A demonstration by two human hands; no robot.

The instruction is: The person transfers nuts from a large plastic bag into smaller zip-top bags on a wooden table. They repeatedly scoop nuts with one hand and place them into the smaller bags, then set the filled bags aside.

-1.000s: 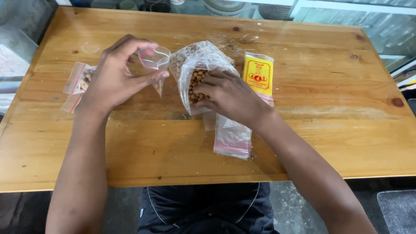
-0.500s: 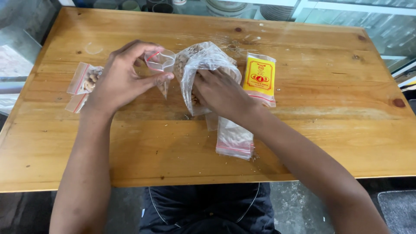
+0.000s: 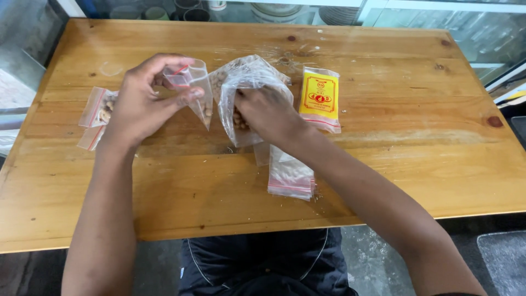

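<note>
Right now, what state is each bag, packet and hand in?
Left hand: raised, pinching the small zip bag.
Small zip bag: held open, a few nuts inside.
Right hand: reaching into the large clear bag.
Large clear bag: open, holding nuts.
Yellow packet: lying flat.
Filled small bags: lying at left.
Empty bag stack: flat on the table.

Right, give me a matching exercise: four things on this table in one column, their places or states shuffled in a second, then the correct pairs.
Things:
1. small zip bag
2. big clear bag of nuts
3. yellow packet
4. stack of empty zip bags

Places or states:
A. flat on the table, to the right of the right hand
B. held open in the left hand
C. lying under the right forearm, near the table's front edge
D. right hand reaching inside it

Pairs: 1-B, 2-D, 3-A, 4-C
</note>
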